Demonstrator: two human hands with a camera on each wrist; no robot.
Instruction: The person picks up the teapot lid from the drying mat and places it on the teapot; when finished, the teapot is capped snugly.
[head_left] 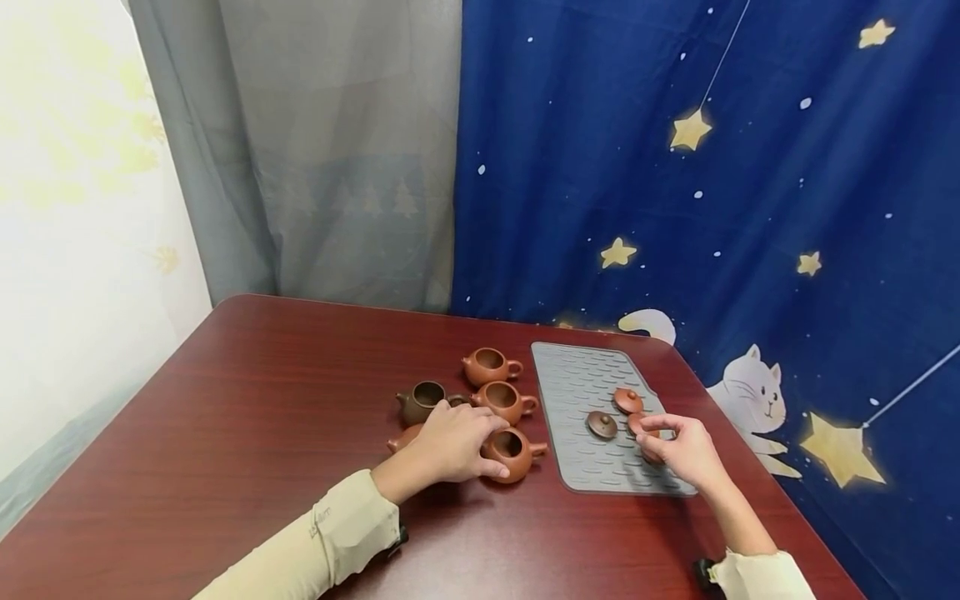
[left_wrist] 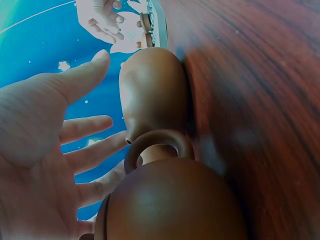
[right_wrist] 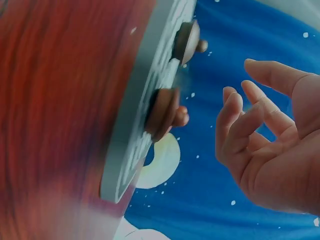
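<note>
My left hand [head_left: 457, 442] is over a cluster of small clay teapots, fingers spread and thumb beside the front reddish-brown teapot [head_left: 513, 468]. In the left wrist view its palm faces that teapot [left_wrist: 155, 90], and nothing is gripped; contact is unclear. Another reddish-brown teapot [left_wrist: 175, 205] sits closer to the wrist, a lid edge showing on it. My right hand [head_left: 686, 454] hovers near the lids on the grey mat [head_left: 573, 375], fingers loosely bent. The right wrist view shows it apart from two knobbed lids [right_wrist: 164, 112]. A dark brown lid [head_left: 602, 426] lies left of a reddish lid [head_left: 628, 401].
Two open reddish-brown teapots [head_left: 501, 402] stand farther back, with a dark teapot [head_left: 416, 408] to their left. The dark red table [head_left: 300, 400] spreads left and in front. A blue star-patterned curtain [head_left: 570, 167] hangs behind the table and along its right side.
</note>
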